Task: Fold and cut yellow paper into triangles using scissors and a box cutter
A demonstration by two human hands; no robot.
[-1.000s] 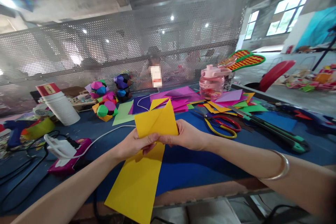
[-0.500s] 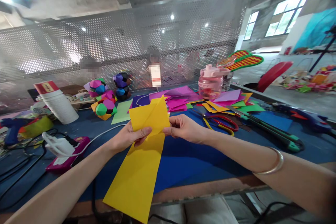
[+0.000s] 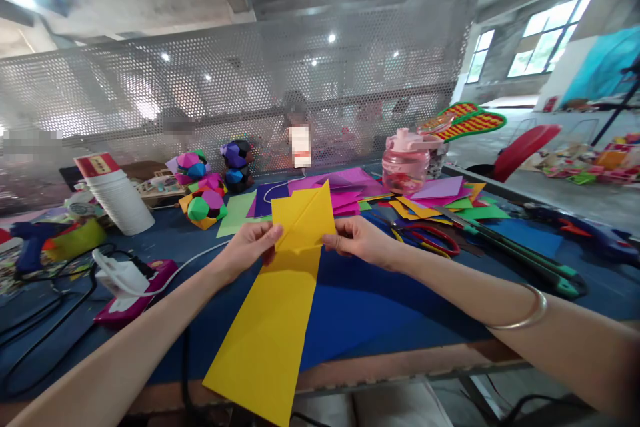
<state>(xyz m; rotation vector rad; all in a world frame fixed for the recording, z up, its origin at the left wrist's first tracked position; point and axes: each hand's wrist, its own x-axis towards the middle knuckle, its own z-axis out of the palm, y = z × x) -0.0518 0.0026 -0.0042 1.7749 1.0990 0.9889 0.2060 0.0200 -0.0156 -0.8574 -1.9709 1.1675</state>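
Observation:
Between my two hands is a strip of yellow paper (image 3: 270, 327), its upper end folded, with a diagonal crease and a pointed corner at the top. My left hand (image 3: 254, 241) pinches the left edge of the folded part between thumb and fingers. On the opposite edge, my right hand (image 3: 361, 240) grips the paper the same way. The long lower end of the strip hangs toward me past the table's front edge. Beneath it lies a large blue sheet (image 3: 365, 310) on the table. The fingertips behind the paper are partly hidden.
Scissors (image 3: 430, 240) and a green-black cutter (image 3: 520, 250) lie on the right, near a pink bottle (image 3: 406, 161) and coloured paper pieces (image 3: 345, 187). Leftward are stacked paper cups (image 3: 117, 197), a power strip (image 3: 135, 293) with cables, a glue gun (image 3: 30, 243) and multicoloured paper balls (image 3: 204, 207).
My left thumb has slid from the middle of the folded yellow paper to its left edge, uncovering the crease. The view has shifted slightly.

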